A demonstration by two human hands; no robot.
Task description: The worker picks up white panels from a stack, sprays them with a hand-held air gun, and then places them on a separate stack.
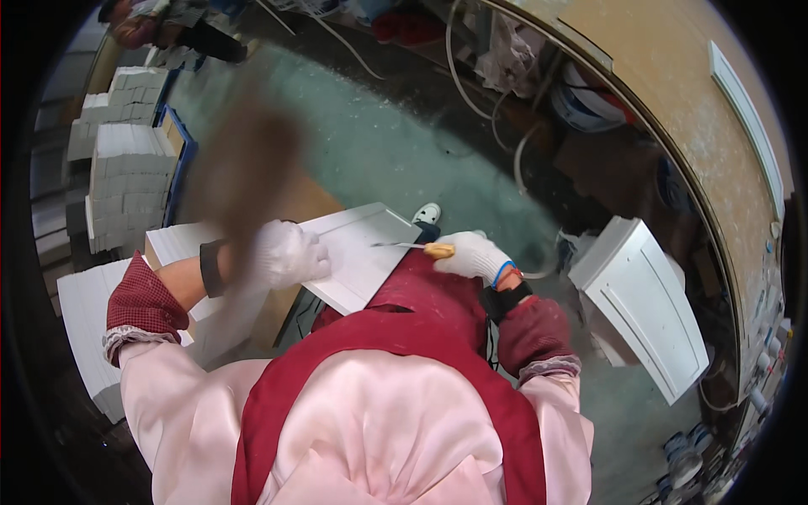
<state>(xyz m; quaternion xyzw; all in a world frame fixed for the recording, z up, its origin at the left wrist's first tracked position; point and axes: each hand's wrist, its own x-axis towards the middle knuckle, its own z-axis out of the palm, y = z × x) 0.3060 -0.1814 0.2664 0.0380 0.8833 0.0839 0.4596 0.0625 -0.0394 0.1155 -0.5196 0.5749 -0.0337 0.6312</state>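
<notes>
A white panel (358, 244) with a recessed face lies tilted across my lap, over the dark red apron (421, 286). My left hand (290, 255), in a white knitted glove, is closed at the panel's left edge, its fingers curled over it. My right hand (474, 255), gloved in white as well, is wrapped round the light wooden handle of a small putty knife (439, 250). The thin metal blade points left, over the panel's right part. Whether its tip touches the surface I cannot tell.
Stacks of white panels (130, 177) stand at left, some beside blue pallets (181, 151). More white panels (644, 295) lean at right, near a long workbench (673, 76). A hose (522, 160) hangs below the bench. A brown blur (252, 160) covers part of the upper left. Another person (181, 29) is at far left.
</notes>
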